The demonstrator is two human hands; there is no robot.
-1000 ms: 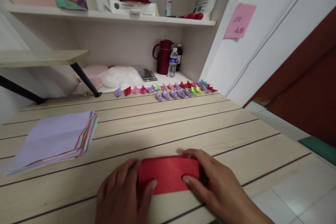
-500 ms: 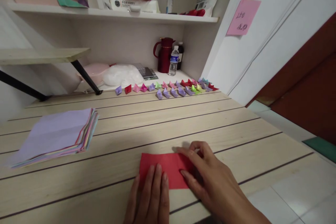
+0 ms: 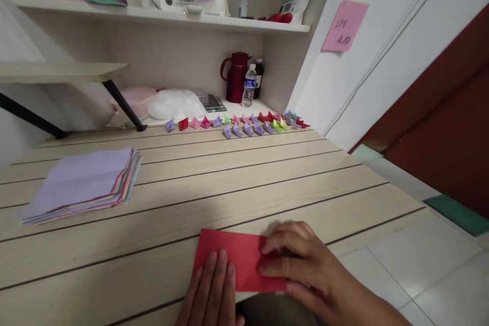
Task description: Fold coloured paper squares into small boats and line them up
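Note:
A folded red paper sheet (image 3: 233,257) lies at the near edge of the wooden table (image 3: 214,183). My left hand (image 3: 214,293) lies flat on its near left part, fingers stretched out together. My right hand (image 3: 296,265) covers the sheet's right end, its fingers curled and pressing on the paper there. A stack of coloured paper squares (image 3: 82,183), lilac on top, sits at the left of the table. Several small folded paper boats (image 3: 237,125) in many colours stand in rows at the far edge.
Behind the table a white shelf niche holds a dark red jug (image 3: 235,76), a water bottle (image 3: 249,85), a dark bottle (image 3: 259,77) and a white plastic bag (image 3: 173,104). A pink sticky note (image 3: 345,25) hangs on the white wall at right. Tiled floor lies to the right.
My left hand shifted from the sheet's left end to lie flat on its near part. My right hand's fingers curled over the right end. The view tilted down slightly.

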